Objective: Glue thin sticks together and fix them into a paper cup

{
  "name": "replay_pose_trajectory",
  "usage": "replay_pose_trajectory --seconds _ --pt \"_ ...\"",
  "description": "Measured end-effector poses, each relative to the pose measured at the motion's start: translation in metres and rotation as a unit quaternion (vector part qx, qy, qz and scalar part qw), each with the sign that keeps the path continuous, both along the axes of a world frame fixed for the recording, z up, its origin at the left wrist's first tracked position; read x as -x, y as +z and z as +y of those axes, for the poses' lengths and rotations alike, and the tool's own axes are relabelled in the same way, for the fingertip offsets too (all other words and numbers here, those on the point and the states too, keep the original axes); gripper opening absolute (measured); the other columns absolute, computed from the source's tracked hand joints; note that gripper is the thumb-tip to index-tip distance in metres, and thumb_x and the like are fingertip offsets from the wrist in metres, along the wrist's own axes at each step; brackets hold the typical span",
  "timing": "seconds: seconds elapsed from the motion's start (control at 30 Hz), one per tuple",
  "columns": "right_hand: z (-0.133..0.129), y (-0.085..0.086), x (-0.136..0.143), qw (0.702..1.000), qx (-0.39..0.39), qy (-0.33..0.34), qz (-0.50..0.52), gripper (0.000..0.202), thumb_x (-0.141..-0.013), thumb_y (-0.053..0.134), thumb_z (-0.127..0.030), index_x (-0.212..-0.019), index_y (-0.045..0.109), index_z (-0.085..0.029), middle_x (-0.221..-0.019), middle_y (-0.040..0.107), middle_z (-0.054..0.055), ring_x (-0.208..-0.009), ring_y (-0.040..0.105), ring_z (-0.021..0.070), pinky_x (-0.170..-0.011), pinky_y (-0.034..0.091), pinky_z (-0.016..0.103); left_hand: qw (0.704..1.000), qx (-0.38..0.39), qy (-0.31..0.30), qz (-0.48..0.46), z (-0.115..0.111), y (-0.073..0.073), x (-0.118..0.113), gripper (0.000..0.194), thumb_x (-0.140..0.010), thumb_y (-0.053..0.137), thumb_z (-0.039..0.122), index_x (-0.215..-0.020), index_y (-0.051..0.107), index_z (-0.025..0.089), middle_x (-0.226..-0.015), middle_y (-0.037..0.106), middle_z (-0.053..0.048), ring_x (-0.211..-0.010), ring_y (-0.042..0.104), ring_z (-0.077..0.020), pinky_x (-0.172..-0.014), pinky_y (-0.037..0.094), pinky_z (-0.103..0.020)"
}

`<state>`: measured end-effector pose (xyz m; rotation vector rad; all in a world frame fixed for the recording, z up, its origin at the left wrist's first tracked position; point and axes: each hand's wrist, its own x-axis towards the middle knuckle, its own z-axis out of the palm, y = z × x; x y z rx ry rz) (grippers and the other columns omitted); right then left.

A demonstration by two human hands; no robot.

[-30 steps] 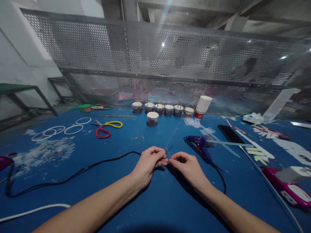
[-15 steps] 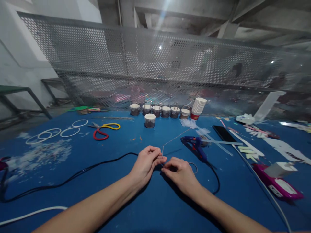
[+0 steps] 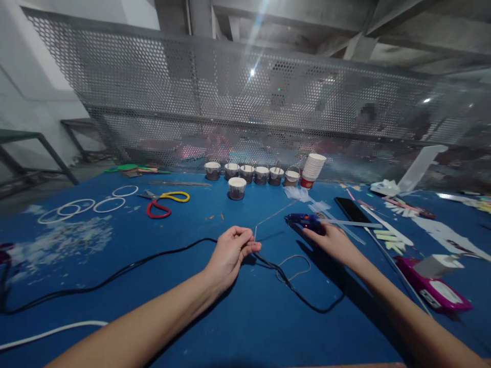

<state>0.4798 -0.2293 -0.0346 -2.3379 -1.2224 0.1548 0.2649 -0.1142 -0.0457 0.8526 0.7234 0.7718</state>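
My left hand (image 3: 233, 255) is closed in a pinch near the middle of the table. Between its fingertips is a thin, stiff twine-like strand (image 3: 276, 213), pale at its short upright end and bent toward the far right. My right hand (image 3: 337, 245) is at the handle of a blue hot glue gun (image 3: 303, 220), its fingers around the handle and partly hidden; a clear glue stick (image 3: 355, 223) juts from the gun's back. Between my hands, a loop of thin cord (image 3: 310, 263) lies across the black cable (image 3: 293, 290).
Red-and-yellow scissors (image 3: 159, 205) and white rings (image 3: 109, 205) lie left. Small wrapped cups (image 3: 237, 189) and a paper cup stack (image 3: 312, 171) stand at the back, before a perforated metal screen (image 3: 153, 92). A phone (image 3: 351, 210) and pink power strip (image 3: 433, 286) are right.
My right hand has left the spot beside my left hand and moved right to the glue gun. The cord loop and black cable now show. My left hand keeps its pinch.
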Motion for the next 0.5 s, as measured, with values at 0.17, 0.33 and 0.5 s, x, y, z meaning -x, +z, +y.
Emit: replay_pose_trajectory --seconds 0.17,0.33,0.5 --pt "0.025 -0.015 0.000 0.990 -0.058 0.018 0.129 0.028 -0.070 0.054 -0.042 -0.074 0.063 -0.016 -0.059 0.061 0.003 -0.057 0.056 0.0188 -0.053 0.040 0.028 1.000 0.005 0.002 0.014 0.001 -0.001 0.000 0.018 -0.076 0.057 0.003 -0.061 0.053 0.012 -0.056 0.055 0.002 -0.048 0.062 -0.0094 -0.052 0.053 -0.018" --pt "0.018 -0.022 0.007 0.982 -0.108 0.013 0.156 0.026 -0.071 0.052 -0.040 -0.066 0.061 -0.016 -0.046 0.050 -0.001 -0.046 0.047 0.0141 -0.047 0.034 0.026 1.000 0.014 0.003 0.018 0.007 -0.006 0.000 0.017 -0.076 0.057 0.003 -0.062 0.053 0.012 -0.057 0.055 0.002 -0.048 0.062 -0.0096 -0.052 0.053 -0.018" --pt "-0.001 -0.011 0.035 0.960 -0.110 0.064 0.250 0.037 -0.074 0.048 -0.048 -0.067 0.064 -0.015 -0.041 0.045 -0.003 -0.042 0.041 0.0124 -0.043 0.030 0.025 0.999 0.044 0.001 0.006 0.010 -0.010 -0.001 0.018 -0.078 0.055 0.003 -0.061 0.053 0.012 -0.056 0.055 0.001 -0.049 0.063 -0.0100 -0.053 0.053 -0.018"
